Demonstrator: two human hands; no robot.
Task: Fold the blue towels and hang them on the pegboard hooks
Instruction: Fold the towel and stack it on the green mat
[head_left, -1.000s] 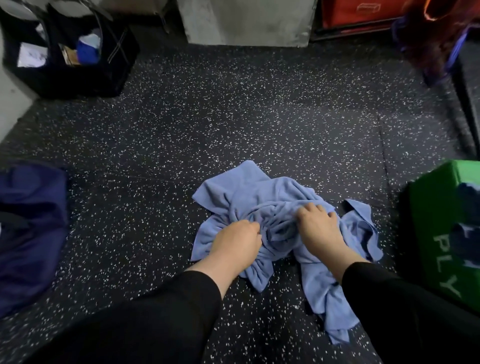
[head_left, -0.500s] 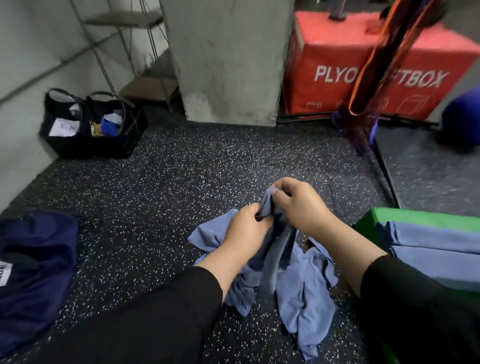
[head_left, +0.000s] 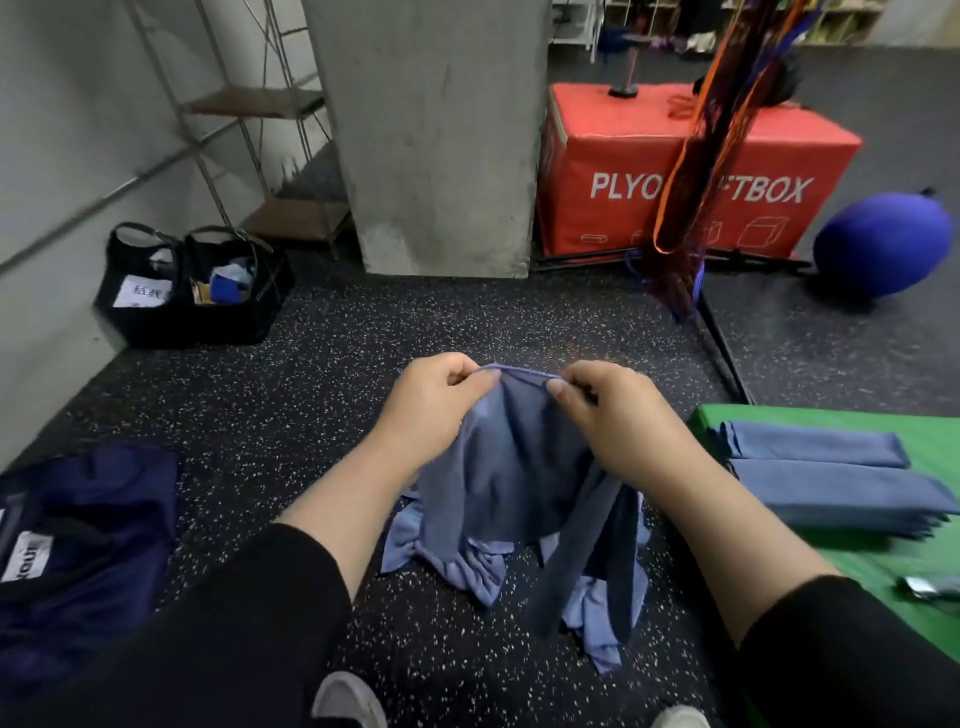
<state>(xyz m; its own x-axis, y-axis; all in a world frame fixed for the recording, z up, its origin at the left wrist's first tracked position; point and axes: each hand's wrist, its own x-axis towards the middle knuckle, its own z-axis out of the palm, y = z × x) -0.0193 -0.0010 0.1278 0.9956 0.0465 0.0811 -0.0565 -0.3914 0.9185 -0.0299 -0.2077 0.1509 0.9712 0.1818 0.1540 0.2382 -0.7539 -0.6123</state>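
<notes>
Nearest the camera, shoes: two pale toe caps (head_left: 349, 699) on the speckled floor (head_left: 322, 395), at the bottom edge below the held towel.
Sleeves: black, covering both forearms up to the wrists.
Loose towels: a crumpled blue heap (head_left: 467, 569) on the floor, directly under the held towel and touching its hanging end.
Held towel: a blue towel (head_left: 511, 467) lifted off the floor, its top hem stretched between the two hands, the rest hanging in folds down to the heap.
Left hand: the left hand (head_left: 428, 410) has fingers curled, pinching the towel's top edge at its left end.
Right hand: the right hand (head_left: 610, 410) has fingers curled, thumb and forefinger pinching the same hem at its right end, close to the left hand.
Folded towels: two blue folded towels (head_left: 826, 478) lying side by side on the green box (head_left: 924, 540), right of the held towel.
Dark garment: navy cloth (head_left: 88, 540) on the floor, left of the held towel.
Black bags: two open bags (head_left: 197, 291) beyond the towel, far left, against the wall.
Farthest: a concrete pillar (head_left: 441, 135) straight beyond the towel, a red box (head_left: 675, 171) and a blue ball (head_left: 883, 244) to its right.
</notes>
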